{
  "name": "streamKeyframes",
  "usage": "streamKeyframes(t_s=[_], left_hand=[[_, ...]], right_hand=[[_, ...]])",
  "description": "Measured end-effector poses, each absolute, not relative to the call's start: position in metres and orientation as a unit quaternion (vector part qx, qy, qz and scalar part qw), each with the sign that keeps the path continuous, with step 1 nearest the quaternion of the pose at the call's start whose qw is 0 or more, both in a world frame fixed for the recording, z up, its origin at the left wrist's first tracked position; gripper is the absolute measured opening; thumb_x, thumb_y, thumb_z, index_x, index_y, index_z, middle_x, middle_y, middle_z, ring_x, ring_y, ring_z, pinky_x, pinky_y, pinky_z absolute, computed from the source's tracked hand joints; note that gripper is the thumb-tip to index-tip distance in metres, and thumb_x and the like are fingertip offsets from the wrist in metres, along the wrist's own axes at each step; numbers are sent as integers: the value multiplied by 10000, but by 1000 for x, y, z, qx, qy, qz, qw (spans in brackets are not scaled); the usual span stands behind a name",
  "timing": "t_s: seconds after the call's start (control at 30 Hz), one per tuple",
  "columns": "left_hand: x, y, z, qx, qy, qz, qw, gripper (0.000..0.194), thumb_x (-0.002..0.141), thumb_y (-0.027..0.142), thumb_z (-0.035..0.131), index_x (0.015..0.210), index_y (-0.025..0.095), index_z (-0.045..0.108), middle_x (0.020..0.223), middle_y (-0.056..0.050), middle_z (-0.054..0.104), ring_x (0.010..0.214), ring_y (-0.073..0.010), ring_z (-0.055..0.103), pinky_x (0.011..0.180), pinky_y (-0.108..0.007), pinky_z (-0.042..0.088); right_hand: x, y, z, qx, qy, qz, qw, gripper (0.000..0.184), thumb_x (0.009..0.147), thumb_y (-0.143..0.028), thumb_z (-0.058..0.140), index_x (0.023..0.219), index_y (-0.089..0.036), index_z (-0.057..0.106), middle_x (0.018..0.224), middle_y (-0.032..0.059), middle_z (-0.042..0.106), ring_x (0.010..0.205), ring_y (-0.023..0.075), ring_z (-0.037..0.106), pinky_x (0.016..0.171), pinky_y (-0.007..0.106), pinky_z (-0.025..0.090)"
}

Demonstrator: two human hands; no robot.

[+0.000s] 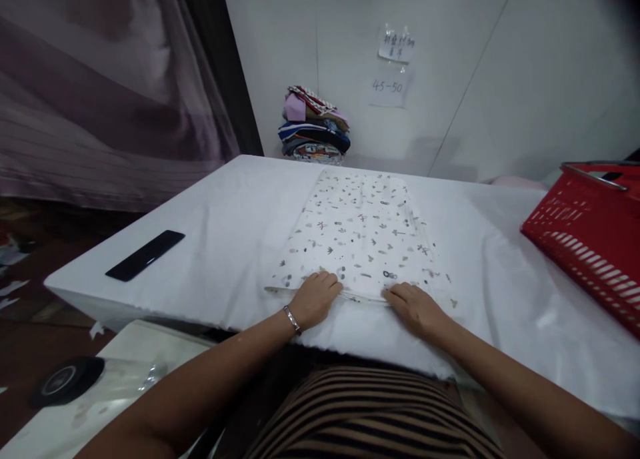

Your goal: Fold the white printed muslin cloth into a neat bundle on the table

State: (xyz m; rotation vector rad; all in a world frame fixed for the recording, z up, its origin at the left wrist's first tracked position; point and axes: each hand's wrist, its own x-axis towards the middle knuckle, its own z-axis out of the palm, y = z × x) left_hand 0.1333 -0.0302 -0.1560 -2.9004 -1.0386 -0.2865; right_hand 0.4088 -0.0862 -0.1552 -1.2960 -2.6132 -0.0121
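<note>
A white printed cloth (357, 225) with small plant-like figures lies folded flat on the white-covered table (225, 225). My left hand (316, 297) grips its near edge left of the middle, fingers curled over the top. On the same edge, farther right, my right hand (415, 305) holds the fabric with its fingers bent. Folded layers show along the edge between the two hands. The thumbs are mostly hidden.
A black phone-like slab (146, 255) lies on the table's left. At right stands a red plastic basket (590, 232). Stacked folded fabrics (315, 129) rest against the back wall. Lower left, a clear tape roll (67, 381) sits on a pale surface.
</note>
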Motion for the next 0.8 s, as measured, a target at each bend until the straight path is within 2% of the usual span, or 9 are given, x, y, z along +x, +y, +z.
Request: streamKeyframes(t_s=[0.2,0.4,0.6,0.8], left_hand=[[130,-31,-150,-912,-398,-91,25,252,762,-15,427,845,174,573,899,-62,564,842,-196,496,720,-338,420],[101,-28,-154,-895,-438,-79,38,342,775,-21,396,917,198,617,958,-39,620,901,-190,545,803,-343,448],[58,-20,-154,-867,-487,-97,50,431,752,9,380,966,261,657,1021,-7,665,980,-196,591,882,-363,466],[17,-15,-178,-852,-502,-135,60,435,760,119,409,1061,318,652,1115,9,666,1049,-224,602,924,-387,480]], right_hand=[[412,-90,-166,-471,-873,-43,118,299,912,-150,375,1154,-208,541,956,65,608,825,194,515,719,321,423],[437,-103,-168,-510,-844,-34,160,478,861,-135,400,1305,-306,440,1052,74,621,872,245,565,718,379,473],[465,-115,-167,-546,-811,-3,209,575,822,-147,409,1319,-435,394,1003,75,646,841,284,607,701,451,504],[477,-122,-177,-548,-814,10,193,354,869,-212,432,1151,-396,540,1029,55,647,875,261,612,731,427,511]])
